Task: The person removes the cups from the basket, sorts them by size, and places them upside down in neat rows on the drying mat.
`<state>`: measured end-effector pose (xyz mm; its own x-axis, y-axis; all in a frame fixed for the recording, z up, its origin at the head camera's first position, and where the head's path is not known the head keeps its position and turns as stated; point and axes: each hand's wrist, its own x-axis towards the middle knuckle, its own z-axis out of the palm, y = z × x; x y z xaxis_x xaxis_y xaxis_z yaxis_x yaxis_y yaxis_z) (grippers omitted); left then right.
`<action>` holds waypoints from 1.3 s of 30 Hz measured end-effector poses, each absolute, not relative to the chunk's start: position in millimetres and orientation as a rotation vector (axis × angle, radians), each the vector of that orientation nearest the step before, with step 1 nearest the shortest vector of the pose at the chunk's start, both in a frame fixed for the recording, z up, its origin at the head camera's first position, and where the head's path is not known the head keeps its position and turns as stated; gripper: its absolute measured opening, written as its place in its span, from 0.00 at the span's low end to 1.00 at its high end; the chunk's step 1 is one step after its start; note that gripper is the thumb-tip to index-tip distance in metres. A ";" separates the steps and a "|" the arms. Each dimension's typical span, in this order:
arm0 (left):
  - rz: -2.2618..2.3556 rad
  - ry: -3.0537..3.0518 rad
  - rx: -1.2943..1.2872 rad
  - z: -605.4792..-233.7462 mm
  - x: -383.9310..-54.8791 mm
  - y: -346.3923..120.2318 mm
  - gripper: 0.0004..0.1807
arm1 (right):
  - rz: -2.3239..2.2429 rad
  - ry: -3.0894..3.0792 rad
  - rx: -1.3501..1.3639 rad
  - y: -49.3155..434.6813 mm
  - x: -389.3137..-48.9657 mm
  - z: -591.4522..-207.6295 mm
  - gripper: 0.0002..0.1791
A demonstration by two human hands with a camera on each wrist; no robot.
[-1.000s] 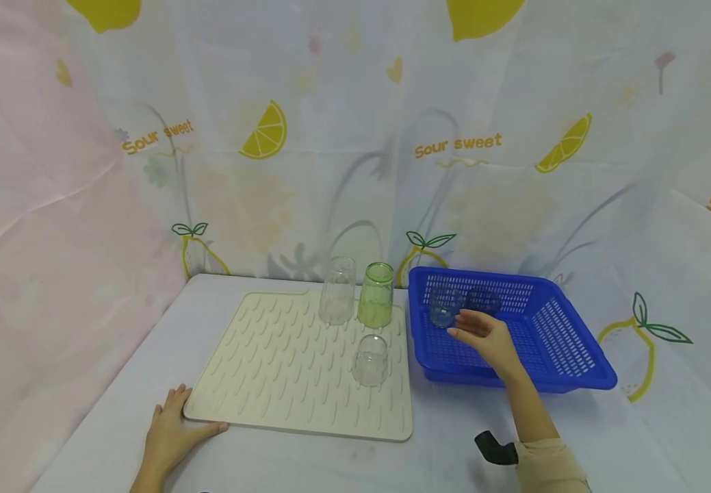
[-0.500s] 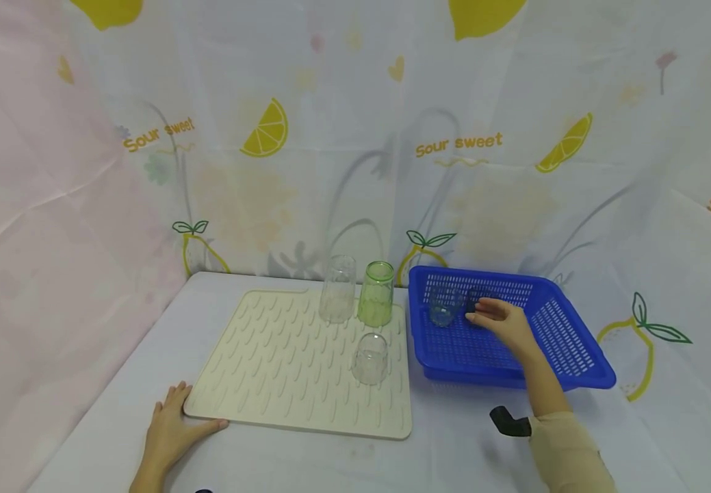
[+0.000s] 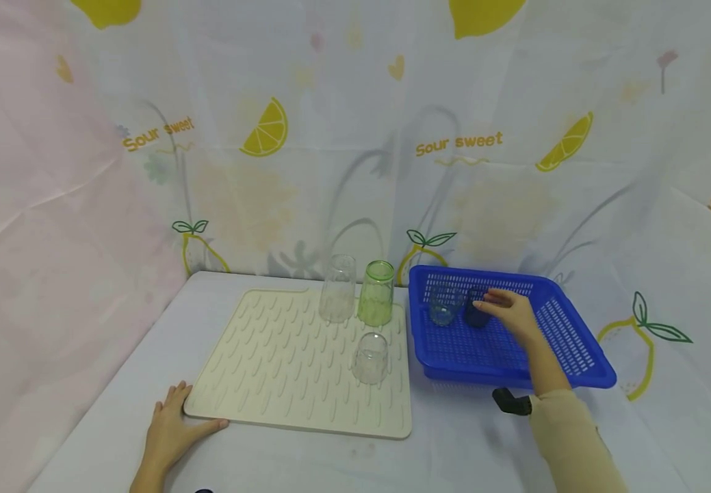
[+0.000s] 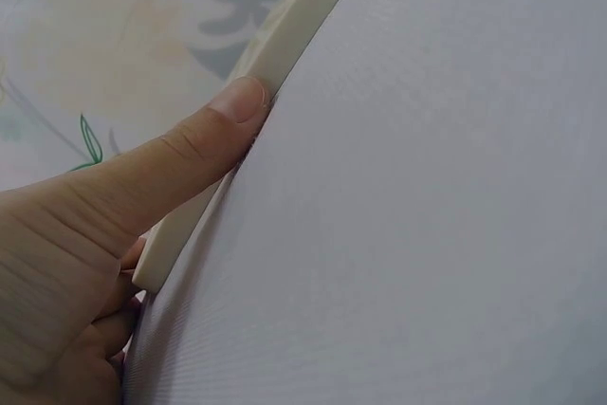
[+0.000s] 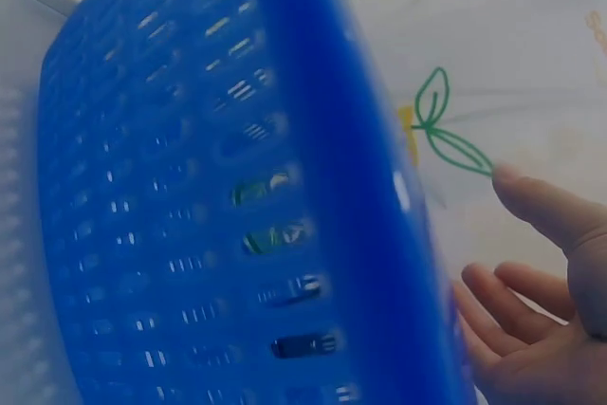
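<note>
My left hand (image 3: pixel 170 428) rests at the near-left corner of a cream drying mat (image 3: pixel 281 363); in the left wrist view its thumb (image 4: pixel 204 144) presses along the mat's edge. My right hand (image 3: pixel 518 318) reaches into a blue plastic basket (image 3: pixel 466 373), its thumb and fingers apart beside a dark glass (image 3: pixel 475 313). The right wrist view shows the thumb (image 5: pixel 545 201) and fingers spread, while the basket wall hides the glass. A clear glass (image 3: pixel 443 308) stands left of the dark one. On the mat are a tall clear glass (image 3: pixel 337 291), a green glass (image 3: pixel 376 294) and a short clear glass (image 3: pixel 370 359).
The mat and basket share a white-covered table (image 3: pixel 355 465), with the basket right of the mat. Behind hangs a lemon-print cloth (image 3: pixel 343 185). A black wrist camera (image 3: pixel 512 402) juts from the right sleeve (image 3: pixel 567 431).
My right hand has moved rightward and farther back in the basket, from near the clear glass to the dark glass. The dark glass now looks more upright. My left hand stays put.
</note>
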<state>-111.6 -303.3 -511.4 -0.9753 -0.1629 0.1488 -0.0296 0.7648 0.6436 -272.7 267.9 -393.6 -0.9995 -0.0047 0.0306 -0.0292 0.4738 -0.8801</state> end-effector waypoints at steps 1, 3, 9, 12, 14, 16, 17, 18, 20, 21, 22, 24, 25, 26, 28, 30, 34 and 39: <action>-1.005 -2.764 0.151 -511.6 -111.6 -303.3 0.56 | 1.587 -2.678 0.028 268.9 -274.1 -393.5 0.41; -1.007 -2.762 0.154 -511.6 -111.5 -303.3 0.56 | 1.572 -2.681 0.022 271.1 -277.3 -393.2 0.41; -0.995 -2.773 0.165 -511.3 -111.7 -303.5 0.57 | 1.532 -2.707 -0.029 276.6 -288.8 -393.2 0.43; -0.992 -2.780 0.163 -510.8 -112.2 -303.3 0.57 | 1.526 -2.718 -0.065 278.2 -293.8 -394.0 0.44; -0.997 -2.780 0.160 -510.4 -112.1 -303.1 0.56 | 1.511 -2.728 -0.086 278.9 -296.5 -394.9 0.44; -1.003 -2.778 0.153 -510.0 -112.1 -302.7 0.56 | 1.492 -2.735 -0.113 279.0 -298.3 -395.6 0.45; -1.003 -2.773 0.152 -509.9 -112.0 -302.6 0.56 | 1.477 -2.741 -0.124 279.2 -299.5 -396.3 0.45; -1.004 -2.771 0.152 -509.9 -112.1 -302.5 0.56 | 1.464 -2.747 -0.135 279.4 -300.5 -397.0 0.46; -1.005 -2.773 0.155 -510.0 -112.1 -302.6 0.56 | 1.448 -2.757 -0.148 279.5 -302.0 -398.0 0.47; -1.002 -2.774 0.155 -510.1 -112.1 -302.7 0.56 | 1.444 -2.764 -0.149 279.9 -302.9 -398.7 0.47; -0.999 -2.774 0.156 -510.4 -112.0 -302.9 0.56 | 1.444 -2.770 -0.146 280.1 -303.6 -399.3 0.48; -0.989 -2.774 0.159 -510.6 -111.7 -303.3 0.56 | 1.440 -2.790 -0.134 280.6 -304.8 -400.5 0.49; -0.985 -2.770 0.160 -510.4 -111.4 -303.3 0.56 | 1.431 -2.804 -0.125 280.9 -305.6 -400.9 0.49; -0.986 -2.769 0.159 -510.4 -111.3 -303.3 0.56 | 1.411 -2.821 -0.118 281.2 -306.2 -401.3 0.49; -0.985 -2.762 0.154 -509.9 -111.1 -303.2 0.56 | 1.347 -2.866 -0.096 281.6 -307.1 -402.2 0.49; -0.992 -2.761 0.150 -509.4 -110.8 -303.0 0.56 | 1.266 -2.909 -0.077 282.0 -307.5 -403.3 0.49; -0.999 -2.770 0.146 -509.4 -111.0 -302.9 0.56 | 1.182 -2.937 -0.058 281.4 -307.8 -403.7 0.47; -1.000 -2.775 0.157 -510.6 -111.1 -302.7 0.56 | 1.141 -2.964 -0.027 282.9 -308.5 -399.5 0.46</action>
